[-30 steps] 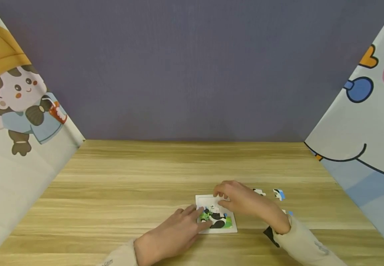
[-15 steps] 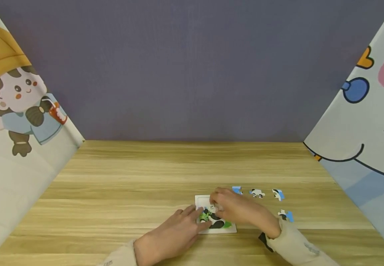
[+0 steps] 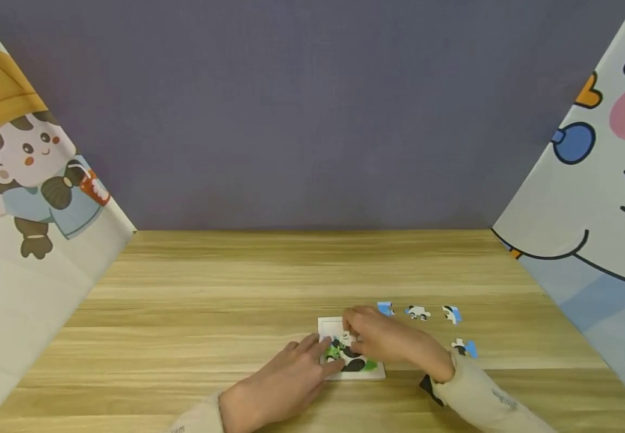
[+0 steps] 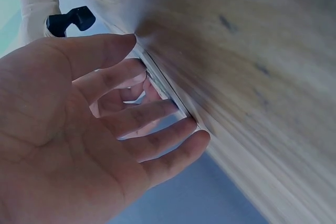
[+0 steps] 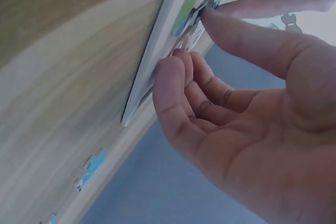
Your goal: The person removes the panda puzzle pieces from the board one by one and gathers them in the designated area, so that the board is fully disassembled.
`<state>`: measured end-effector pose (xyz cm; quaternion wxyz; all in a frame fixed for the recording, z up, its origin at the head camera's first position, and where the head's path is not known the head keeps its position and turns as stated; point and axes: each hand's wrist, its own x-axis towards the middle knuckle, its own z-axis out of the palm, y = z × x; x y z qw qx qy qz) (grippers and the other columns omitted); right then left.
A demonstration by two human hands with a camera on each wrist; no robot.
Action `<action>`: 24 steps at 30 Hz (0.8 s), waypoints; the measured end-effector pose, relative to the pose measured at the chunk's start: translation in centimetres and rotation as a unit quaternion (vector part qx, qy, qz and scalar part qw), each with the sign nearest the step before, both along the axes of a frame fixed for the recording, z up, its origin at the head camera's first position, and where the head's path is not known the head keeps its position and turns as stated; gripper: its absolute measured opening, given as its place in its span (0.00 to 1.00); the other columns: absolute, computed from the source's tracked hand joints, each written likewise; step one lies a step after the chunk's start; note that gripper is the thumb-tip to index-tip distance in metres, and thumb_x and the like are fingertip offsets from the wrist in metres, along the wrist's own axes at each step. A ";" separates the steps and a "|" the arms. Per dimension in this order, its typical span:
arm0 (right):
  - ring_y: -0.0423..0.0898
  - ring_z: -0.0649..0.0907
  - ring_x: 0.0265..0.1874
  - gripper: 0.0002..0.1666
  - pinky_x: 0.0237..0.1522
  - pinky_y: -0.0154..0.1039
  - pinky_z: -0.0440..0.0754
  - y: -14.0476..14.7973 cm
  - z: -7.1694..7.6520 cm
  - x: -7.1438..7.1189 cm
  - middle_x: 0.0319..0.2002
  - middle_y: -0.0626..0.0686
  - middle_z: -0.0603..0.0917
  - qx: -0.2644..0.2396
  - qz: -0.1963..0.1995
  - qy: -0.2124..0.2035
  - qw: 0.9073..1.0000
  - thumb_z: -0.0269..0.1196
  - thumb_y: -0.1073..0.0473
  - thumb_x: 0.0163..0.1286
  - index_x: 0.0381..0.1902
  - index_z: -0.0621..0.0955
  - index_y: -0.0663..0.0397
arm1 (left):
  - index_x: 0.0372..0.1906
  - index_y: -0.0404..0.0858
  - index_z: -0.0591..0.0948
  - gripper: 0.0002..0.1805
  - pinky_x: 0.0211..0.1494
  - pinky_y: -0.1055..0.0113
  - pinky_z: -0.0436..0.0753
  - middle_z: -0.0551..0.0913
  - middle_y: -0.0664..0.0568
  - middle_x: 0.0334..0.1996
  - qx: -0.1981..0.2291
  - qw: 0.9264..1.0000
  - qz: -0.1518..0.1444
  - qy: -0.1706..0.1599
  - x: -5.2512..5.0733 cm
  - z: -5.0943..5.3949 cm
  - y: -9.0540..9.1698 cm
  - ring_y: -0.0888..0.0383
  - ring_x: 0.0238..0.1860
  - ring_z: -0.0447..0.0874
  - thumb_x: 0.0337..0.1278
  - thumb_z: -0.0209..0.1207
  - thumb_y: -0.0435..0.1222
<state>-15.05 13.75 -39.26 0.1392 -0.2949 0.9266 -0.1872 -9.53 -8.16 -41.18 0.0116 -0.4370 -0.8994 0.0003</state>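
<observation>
Filling a small white puzzle tray (image 3: pixel 331 326), a person works with both hands near the middle of the table's (image 3: pixel 209 288) near edge. Joined panda pieces (image 3: pixel 353 364) cover the tray's near part, from its left side to a green patch by the near right corner. Bare white shows along the far left corner, so the picture looks roughly half built.

The left hand (image 3: pixel 285 377) lies with fingers spread, tips resting on the tray's left side. The right hand (image 3: pixel 385 337) bends its fingers over the far right corner, thumb slightly apart; whether it pinches a piece cannot be told.

Four pieces remain loose on the table: a blue piece (image 3: pixel 384 308), a panda-face piece (image 3: pixel 417 313) and a black-and-blue piece (image 3: pixel 452 314) in a row beyond the tray's far right corner, and a white-and-blue piece (image 3: pixel 470 348) nearer, beside the right sleeve (image 3: pixel 488 394).
</observation>
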 end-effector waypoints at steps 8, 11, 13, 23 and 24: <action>0.43 0.73 0.36 0.13 0.34 0.37 0.75 0.3 0.2 -0.2 0.36 0.47 0.75 -0.028 -0.005 -0.058 0.998 0.67 0.64 0.67 0.46 0.76 0.53 | 0.67 0.54 0.76 0.23 0.54 0.50 0.82 0.73 0.41 0.67 0.003 1.000 -0.006 0.012 0.3 0.2 0.0 0.41 0.66 0.73 0.68 0.60 0.43; 0.43 0.73 0.33 0.13 0.32 0.37 0.74 0.4 0.3 -0.4 0.33 0.47 0.75 -0.039 0.001 -0.053 0.998 0.68 0.64 0.65 0.42 0.75 0.51 | 0.67 0.54 0.76 0.23 0.54 0.51 0.83 0.73 0.41 0.67 0.004 1.000 -0.007 0.014 0.3 0.1 -0.1 0.41 0.66 0.72 0.68 0.60 0.42; 0.41 0.72 0.30 0.14 0.30 0.35 0.73 0.5 0.3 -0.6 0.31 0.47 0.74 -0.045 0.007 -0.046 0.998 0.70 0.64 0.64 0.41 0.75 0.50 | 0.67 0.54 0.76 0.24 0.54 0.50 0.82 0.73 0.41 0.67 0.004 1.000 -0.005 0.013 0.3 0.1 -0.1 0.41 0.66 0.72 0.68 0.60 0.42; 0.36 0.71 0.25 0.16 0.26 0.31 0.71 0.8 0.3 -1.0 0.26 0.47 0.75 -0.053 0.035 -0.032 0.997 0.72 0.63 0.61 0.36 0.73 0.47 | 0.67 0.57 0.74 0.24 0.49 0.54 0.84 0.75 0.40 0.63 0.013 0.998 -0.017 0.053 0.5 -0.5 0.1 0.42 0.64 0.75 0.68 0.59 0.50; 0.36 0.71 0.25 0.16 0.26 0.31 0.71 0.8 0.3 -1.0 0.26 0.47 0.75 -0.053 0.038 -0.031 0.997 0.72 0.63 0.61 0.36 0.74 0.47 | 0.68 0.58 0.74 0.25 0.48 0.55 0.84 0.76 0.40 0.62 0.015 0.998 -0.023 0.064 0.5 -0.6 0.2 0.42 0.63 0.75 0.68 0.58 0.53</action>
